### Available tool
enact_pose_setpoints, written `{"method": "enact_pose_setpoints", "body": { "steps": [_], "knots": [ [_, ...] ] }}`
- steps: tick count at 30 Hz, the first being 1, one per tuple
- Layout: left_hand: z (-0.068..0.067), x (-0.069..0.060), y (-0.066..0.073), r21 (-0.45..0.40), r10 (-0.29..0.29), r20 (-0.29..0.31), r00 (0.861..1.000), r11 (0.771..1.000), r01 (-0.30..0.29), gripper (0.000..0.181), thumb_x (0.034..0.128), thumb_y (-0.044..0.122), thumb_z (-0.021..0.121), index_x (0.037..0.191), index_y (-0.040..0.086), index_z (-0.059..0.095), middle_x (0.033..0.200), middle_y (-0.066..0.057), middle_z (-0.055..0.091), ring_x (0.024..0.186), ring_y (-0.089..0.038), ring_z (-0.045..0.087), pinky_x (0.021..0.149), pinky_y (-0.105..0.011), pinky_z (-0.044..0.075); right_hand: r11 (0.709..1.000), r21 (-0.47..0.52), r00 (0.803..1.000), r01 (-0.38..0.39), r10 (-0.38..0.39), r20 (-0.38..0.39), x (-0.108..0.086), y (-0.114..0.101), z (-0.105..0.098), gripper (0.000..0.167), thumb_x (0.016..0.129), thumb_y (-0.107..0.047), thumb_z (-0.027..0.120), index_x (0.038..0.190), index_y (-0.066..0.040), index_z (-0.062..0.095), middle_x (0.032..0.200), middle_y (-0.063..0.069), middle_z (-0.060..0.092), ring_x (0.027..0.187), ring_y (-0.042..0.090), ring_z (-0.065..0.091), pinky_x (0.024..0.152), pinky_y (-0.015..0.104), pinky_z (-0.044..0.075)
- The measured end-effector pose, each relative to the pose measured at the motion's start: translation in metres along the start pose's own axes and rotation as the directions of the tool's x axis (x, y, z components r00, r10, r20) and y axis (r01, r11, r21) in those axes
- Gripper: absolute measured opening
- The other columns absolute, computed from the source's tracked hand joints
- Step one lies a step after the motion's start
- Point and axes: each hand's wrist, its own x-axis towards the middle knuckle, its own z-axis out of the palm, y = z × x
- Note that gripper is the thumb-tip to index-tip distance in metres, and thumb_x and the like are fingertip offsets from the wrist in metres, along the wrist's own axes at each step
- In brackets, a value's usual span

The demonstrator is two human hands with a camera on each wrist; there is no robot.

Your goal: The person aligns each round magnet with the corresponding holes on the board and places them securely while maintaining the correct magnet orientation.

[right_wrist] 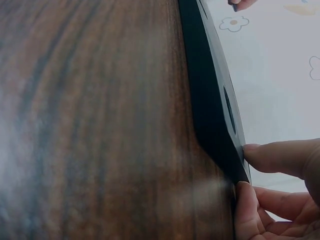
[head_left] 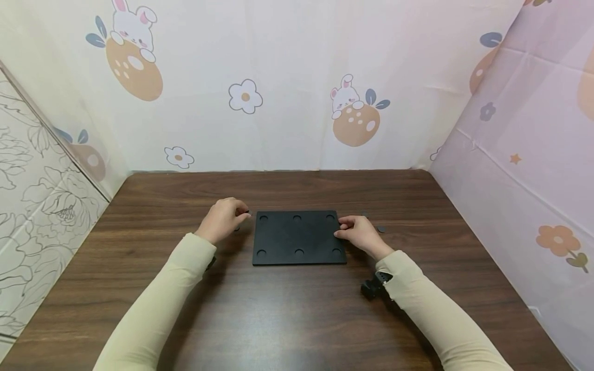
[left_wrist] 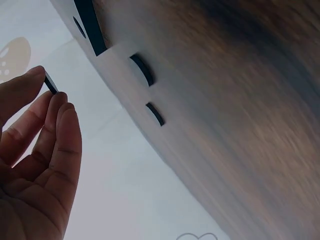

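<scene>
A flat black board [head_left: 299,237] with several round recesses lies on the wooden table. Just off its back left corner, my left hand [head_left: 226,219] pinches a small thin black disc [left_wrist: 51,84] between thumb and fingertips, above the table. At the board's right edge, my right hand [head_left: 361,234] grips the rim, thumb on top and a fingertip against the side, as the right wrist view shows. Two more black discs, a nearer one [left_wrist: 142,70] and a smaller-looking one [left_wrist: 155,114], lie on the table by the left hand.
Right of the right hand, a dark disc [head_left: 380,230] lies on the table [head_left: 297,319], with another dark piece [head_left: 364,214] partly visible behind the hand. A printed curtain [head_left: 287,134] hangs along the table's back edge, and another covers the right side.
</scene>
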Motion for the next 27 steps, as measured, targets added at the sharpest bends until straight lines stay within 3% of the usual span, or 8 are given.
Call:
{"method": "enact_pose_setpoints", "body": {
  "steps": [10,27],
  "knots": [
    [0.01,0.012,0.003,-0.009,0.014,-0.003,1.0,1.0,-0.014,0.019,0.0923,0.02,0.069,0.104,0.007,0.075,0.097,-0.008,0.067,0.083,-0.02,0.064,0.073,-0.037,0.055,1.0,-0.002,1.0,0.002,-0.002,0.006,0.0,0.0,0.0,0.051,0.091,-0.016,0.068,0.137,0.002,0.053,0.114,0.016,0.062,0.102,0.026,0.058,0.091,0.041,0.049],
    [0.018,0.024,0.008,0.003,-0.021,0.021,1.0,1.0,0.021,0.021,0.093,0.021,0.068,0.107,0.007,0.075,0.103,-0.011,0.067,0.09,-0.024,0.066,0.079,-0.04,0.057,1.0,-0.019,1.0,-0.005,0.006,0.012,0.0,-0.001,0.0,0.052,0.091,-0.017,0.068,0.138,0.0,0.053,0.117,0.016,0.062,0.105,0.027,0.058,0.093,0.043,0.049]
  ]
}}
